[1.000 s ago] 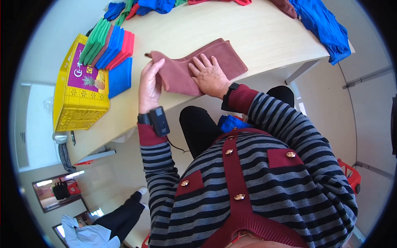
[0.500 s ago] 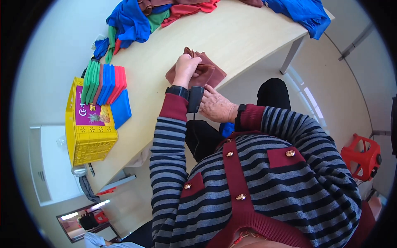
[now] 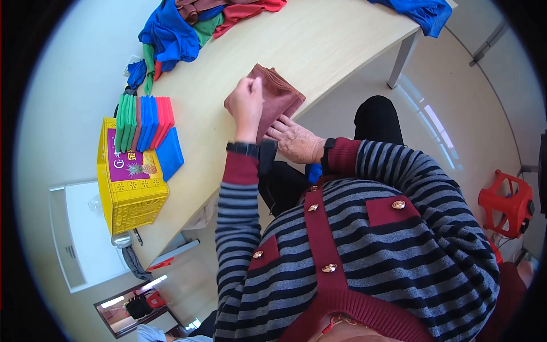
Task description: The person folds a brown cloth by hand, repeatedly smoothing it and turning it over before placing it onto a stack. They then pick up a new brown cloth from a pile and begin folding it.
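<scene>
A folded brown cloth (image 3: 276,94) lies on the table near its front edge. Over its left part my left hand (image 3: 247,108) is closed like a fist; whether its curled fingers pinch any fabric is hidden. My right hand (image 3: 295,140) is open, its outstretched fingertips touching the cloth's near edge at the table's rim. Both wrists wear dark bands, and a black box-shaped device (image 3: 267,156) sits at the left wrist.
Folded green, brown, blue and red cloths (image 3: 145,122) stand in a row on a yellow crate (image 3: 134,199) at left. A folded blue cloth (image 3: 170,154) leans beside it. Loose cloths (image 3: 171,34) heap at the back; a blue one (image 3: 421,14) hangs off the far right corner.
My left hand has moved from the gathered brown fabric to lie over its left side. The cloth is flatter, with its upper fold laid down. My right hand remains at the near edge.
</scene>
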The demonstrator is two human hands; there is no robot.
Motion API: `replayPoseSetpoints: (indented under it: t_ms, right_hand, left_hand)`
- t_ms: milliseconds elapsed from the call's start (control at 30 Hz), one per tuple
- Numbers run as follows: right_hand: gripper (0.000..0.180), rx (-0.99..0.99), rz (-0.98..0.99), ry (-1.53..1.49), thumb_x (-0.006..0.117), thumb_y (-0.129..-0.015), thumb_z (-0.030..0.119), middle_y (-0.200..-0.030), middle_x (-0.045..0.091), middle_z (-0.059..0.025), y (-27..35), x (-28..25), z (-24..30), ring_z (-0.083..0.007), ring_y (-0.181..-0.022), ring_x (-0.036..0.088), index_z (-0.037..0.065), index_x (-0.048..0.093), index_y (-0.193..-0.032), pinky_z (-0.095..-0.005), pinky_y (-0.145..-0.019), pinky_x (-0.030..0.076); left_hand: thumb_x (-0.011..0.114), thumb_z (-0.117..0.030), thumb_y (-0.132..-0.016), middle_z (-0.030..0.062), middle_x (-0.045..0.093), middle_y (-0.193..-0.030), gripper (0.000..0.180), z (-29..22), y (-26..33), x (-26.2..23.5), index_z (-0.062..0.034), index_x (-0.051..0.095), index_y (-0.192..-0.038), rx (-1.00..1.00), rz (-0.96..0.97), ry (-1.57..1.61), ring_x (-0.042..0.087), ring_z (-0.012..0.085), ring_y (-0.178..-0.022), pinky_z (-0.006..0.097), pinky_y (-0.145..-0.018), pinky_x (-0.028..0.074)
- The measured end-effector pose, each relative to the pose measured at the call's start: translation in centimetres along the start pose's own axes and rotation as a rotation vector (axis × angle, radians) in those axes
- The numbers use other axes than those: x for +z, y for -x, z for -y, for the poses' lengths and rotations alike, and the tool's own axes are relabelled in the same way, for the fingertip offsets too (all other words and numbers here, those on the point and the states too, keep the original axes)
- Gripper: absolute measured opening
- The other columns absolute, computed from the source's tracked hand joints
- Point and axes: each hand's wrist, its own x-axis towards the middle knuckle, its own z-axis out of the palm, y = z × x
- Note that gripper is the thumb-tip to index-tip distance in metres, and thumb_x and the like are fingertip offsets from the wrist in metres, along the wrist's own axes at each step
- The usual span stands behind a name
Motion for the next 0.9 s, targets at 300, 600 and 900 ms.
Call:
replayPoseSetpoints:
  t_ms: [300,600,900]
  right_hand:
    - [0.050,-0.029,0.151,0.034,0.053,-0.088,0.021,-0.141,0.050,-0.0124,0.1,0.3,-0.5,-0.0313,-0.139,0.038,0.003,0.056,-0.134,-0.0516,-0.123,0.014]
    - [0.046,0.305,0.637,-0.444,0.059,-0.091,0.025,-0.138,0.053,-0.0188,-5.5,-7.2,0.2,-0.0346,-0.137,0.042,0.002,0.058,-0.131,-0.0525,-0.115,0.029]
    - [0.054,0.229,0.016,0.004,0.045,-0.099,0.044,-0.147,0.048,-0.0151,-8.3,2.8,-4.6,-0.0328,-0.141,0.038,0.007,0.054,-0.139,-0.0492,-0.116,0.028]
  left_hand:
    - [0.050,-0.029,-0.102,0.0184,0.050,-0.143,0.042,6.9,6.5,-2.1,-0.0035,0.055,-0.134,0.379,-0.012,-0.454,0.042,0.0364,-0.136,0.044,-0.113,0.033]
    - [0.049,-0.037,-0.101,0.0148,0.029,-0.160,0.060,7.3,7.5,-2.2,-0.0076,0.037,-0.152,0.243,0.105,-0.730,0.021,0.0364,-0.149,0.058,-0.118,0.019]
    - [0.044,-0.040,-0.103,0.0134,0.028,-0.161,0.062,6.5,7.9,-1.7,-0.0077,0.031,-0.155,0.133,0.076,-0.654,0.021,0.0334,-0.150,0.056,-0.118,0.020]
